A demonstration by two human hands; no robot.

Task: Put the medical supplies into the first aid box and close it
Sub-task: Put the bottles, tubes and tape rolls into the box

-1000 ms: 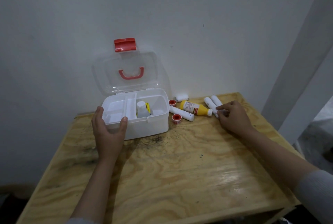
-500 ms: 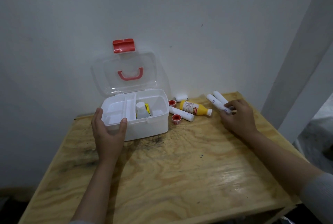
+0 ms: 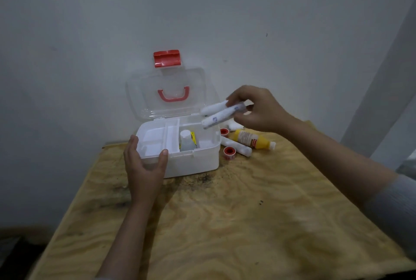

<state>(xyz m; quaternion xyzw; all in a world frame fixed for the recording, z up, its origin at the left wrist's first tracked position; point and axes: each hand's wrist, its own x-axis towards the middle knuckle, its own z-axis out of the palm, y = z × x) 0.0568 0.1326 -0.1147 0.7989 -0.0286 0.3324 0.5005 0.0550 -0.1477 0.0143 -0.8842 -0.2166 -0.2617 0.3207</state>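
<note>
The white first aid box (image 3: 193, 160) stands open on the wooden table, its clear lid (image 3: 144, 90) with a red handle and red latch leaning back against the wall. A small clear bottle (image 3: 186, 141) and a yellow item stand in its right compartment. My left hand (image 3: 144, 165) grips the box's front left corner. My right hand (image 3: 258, 108) holds two white bandage rolls (image 3: 216, 114) in the air above the box's right end. On the table right of the box lie a yellow bottle (image 3: 252, 141), a white roll (image 3: 236, 145), two red tape rolls (image 3: 229, 151) and a small white roll (image 3: 234, 125).
The table (image 3: 247, 223) stands against a white wall, with its right and front edges in view. A white post (image 3: 382, 90) rises at the far right.
My right hand has picked the two white rolls up off the table and carried them left and up, over the open box. My left hand has stayed on the box.
</note>
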